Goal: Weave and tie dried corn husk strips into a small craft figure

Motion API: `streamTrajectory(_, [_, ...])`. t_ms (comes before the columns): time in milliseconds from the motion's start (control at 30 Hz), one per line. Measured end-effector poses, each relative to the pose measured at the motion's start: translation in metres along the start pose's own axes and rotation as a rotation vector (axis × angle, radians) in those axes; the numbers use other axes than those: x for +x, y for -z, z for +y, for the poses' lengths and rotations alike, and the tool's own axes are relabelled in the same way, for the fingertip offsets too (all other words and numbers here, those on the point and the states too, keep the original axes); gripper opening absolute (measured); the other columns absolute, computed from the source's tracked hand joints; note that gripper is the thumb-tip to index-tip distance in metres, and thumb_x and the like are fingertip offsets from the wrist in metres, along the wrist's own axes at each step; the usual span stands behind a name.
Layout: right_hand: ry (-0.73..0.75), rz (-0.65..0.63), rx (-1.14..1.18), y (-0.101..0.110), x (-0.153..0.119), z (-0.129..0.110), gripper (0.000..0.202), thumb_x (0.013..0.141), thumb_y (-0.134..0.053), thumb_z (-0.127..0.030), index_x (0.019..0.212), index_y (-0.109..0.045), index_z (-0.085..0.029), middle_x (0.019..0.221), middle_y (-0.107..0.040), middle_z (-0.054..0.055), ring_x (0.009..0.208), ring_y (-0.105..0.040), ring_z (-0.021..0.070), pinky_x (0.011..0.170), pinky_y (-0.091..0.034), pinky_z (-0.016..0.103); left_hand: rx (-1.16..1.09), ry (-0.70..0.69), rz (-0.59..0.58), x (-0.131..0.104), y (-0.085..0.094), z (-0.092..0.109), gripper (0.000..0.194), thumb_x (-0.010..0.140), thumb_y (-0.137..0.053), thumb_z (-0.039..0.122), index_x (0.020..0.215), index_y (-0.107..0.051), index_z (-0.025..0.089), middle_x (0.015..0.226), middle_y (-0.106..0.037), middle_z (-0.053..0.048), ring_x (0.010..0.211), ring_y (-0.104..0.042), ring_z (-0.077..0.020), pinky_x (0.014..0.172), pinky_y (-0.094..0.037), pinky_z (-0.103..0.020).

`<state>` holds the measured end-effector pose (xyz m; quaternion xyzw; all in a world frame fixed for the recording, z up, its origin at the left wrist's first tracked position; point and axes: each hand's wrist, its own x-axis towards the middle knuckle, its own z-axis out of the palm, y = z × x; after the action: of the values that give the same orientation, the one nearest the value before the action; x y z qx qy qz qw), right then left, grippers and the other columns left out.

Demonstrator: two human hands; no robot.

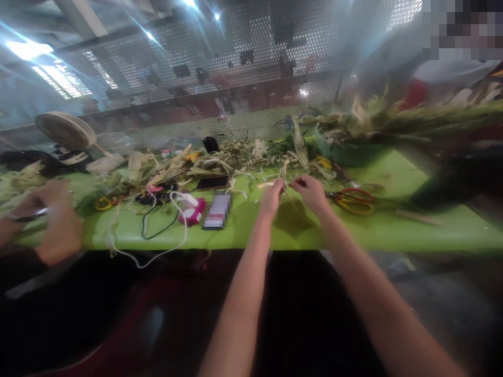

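- Your left grip (274, 195) was pinched on a pale husk strip (284, 170), just above the green worktop (243, 238).
- Your right grip (313, 192) was curled in near the strip; whether it held anything, I could not tell.
- Orange-handled scissors (356, 211) lay right of your right grip.

A grey perforated screen (251, 65) closes off the far side behind a lime-green desk (243, 235) that runs from left to right. Bright lamps (29, 50) flare in streaks at the far left, near a pale beam (88, 18). Below the desk, the near space is dark, with greyish floor (424, 293), blurred, at right.
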<state>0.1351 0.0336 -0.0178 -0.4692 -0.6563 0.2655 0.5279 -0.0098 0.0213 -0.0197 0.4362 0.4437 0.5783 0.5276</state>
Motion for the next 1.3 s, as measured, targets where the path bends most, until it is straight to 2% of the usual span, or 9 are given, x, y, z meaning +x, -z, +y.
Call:
streamTrajectory(200, [0.013,0.017,0.026,0.001,0.001,-0.003,0.030,0.076,-0.065,-0.050,0.070,-0.065,-0.020,0.068,-0.060,0.001,0.068,-0.051,0.0166,0.066,-0.039,0.030,0.009,-0.054,-0.132,0.000,0.000,0.003,0.034,0.087,-0.058,0.046,0.071,-0.053,0.017,0.056,-0.040,0.005,0.051,-0.034,-0.0074,0.052,-0.025,-0.023])
streamTrajectory(333, [-0.076,-0.023,0.227,0.005,0.003,-0.003,0.033,0.072,-0.068,-0.054,0.071,-0.066,-0.020,0.072,-0.061,0.001,0.072,-0.054,0.0172,0.071,-0.042,0.031,0.092,-0.098,-0.251,-0.001,-0.003,0.001,0.029,0.083,-0.065,0.043,0.077,-0.060,0.016,0.062,-0.050,0.002,0.059,-0.044,-0.0094,0.058,-0.033,-0.024])
streamTrajectory(433, [-0.162,0.021,0.356,0.007,0.004,-0.004,0.034,0.064,-0.074,-0.052,0.070,-0.063,-0.021,0.067,-0.058,-0.001,0.066,-0.050,0.0147,0.067,-0.041,0.030,0.173,-0.101,-0.264,-0.002,-0.003,-0.001,0.029,0.082,-0.066,0.045,0.081,-0.064,0.016,0.061,-0.051,0.002,0.060,-0.046,-0.0111,0.061,-0.036,-0.025])
streamTrajectory(533, [-0.161,0.043,0.397,0.007,0.005,-0.003,0.033,0.062,-0.076,-0.049,0.070,-0.062,-0.020,0.066,-0.058,-0.002,0.065,-0.050,0.0138,0.066,-0.041,0.029,0.280,-0.130,-0.253,-0.002,-0.002,0.001,0.034,0.082,-0.064,0.050,0.082,-0.067,0.015,0.063,-0.057,0.000,0.067,-0.052,-0.0139,0.069,-0.041,-0.027])
streamTrajectory(733, [-0.076,0.147,0.254,0.001,0.007,0.010,0.024,0.068,-0.070,-0.042,0.067,-0.058,-0.021,0.067,-0.054,-0.002,0.066,-0.049,0.0151,0.065,-0.041,0.029,0.392,-0.185,-0.380,-0.008,-0.005,0.007,0.035,0.086,-0.058,0.047,0.090,-0.073,0.016,0.088,-0.070,-0.006,0.091,-0.060,-0.0206,0.089,-0.043,-0.031])
streamTrajectory(933, [0.067,0.180,-0.011,0.007,0.007,0.008,0.014,0.074,-0.067,-0.034,0.078,-0.064,-0.020,0.078,-0.060,0.002,0.072,-0.053,0.0175,0.068,-0.043,0.031,0.405,-0.148,-0.314,-0.006,-0.008,0.002,0.024,0.085,-0.058,0.035,0.083,-0.074,0.017,0.082,-0.070,-0.005,0.085,-0.061,-0.0198,0.087,-0.043,-0.031])
streamTrajectory(1067, [0.250,0.040,-0.114,0.011,0.003,-0.005,0.020,0.080,-0.068,-0.032,0.097,-0.071,-0.022,0.096,-0.064,0.006,0.092,-0.058,0.0220,0.081,-0.046,0.034,0.410,-0.128,-0.214,0.002,-0.008,-0.005,0.013,0.079,-0.062,0.020,0.068,-0.068,0.016,0.068,-0.063,-0.004,0.073,-0.056,-0.0182,0.077,-0.042,-0.031])
streamTrajectory(1167, [0.341,-0.088,-0.166,0.010,0.001,-0.011,0.011,0.084,-0.066,-0.031,0.087,-0.074,-0.024,0.093,-0.066,0.006,0.096,-0.058,0.0235,0.090,-0.042,0.038,0.441,-0.093,-0.149,0.003,-0.008,-0.007,0.016,0.073,-0.063,0.014,0.058,-0.060,0.016,0.057,-0.055,-0.002,0.067,-0.051,-0.0176,0.071,-0.041,-0.030])
streamTrajectory(1300, [0.315,-0.044,-0.213,0.008,0.001,-0.009,0.009,0.083,-0.066,-0.028,0.077,-0.072,-0.023,0.087,-0.065,0.005,0.093,-0.056,0.0241,0.088,-0.041,0.039,0.428,-0.125,-0.225,-0.002,-0.012,-0.005,0.001,0.072,-0.066,0.016,0.072,-0.067,0.016,0.068,-0.063,-0.002,0.074,-0.056,-0.0196,0.076,-0.043,-0.031])
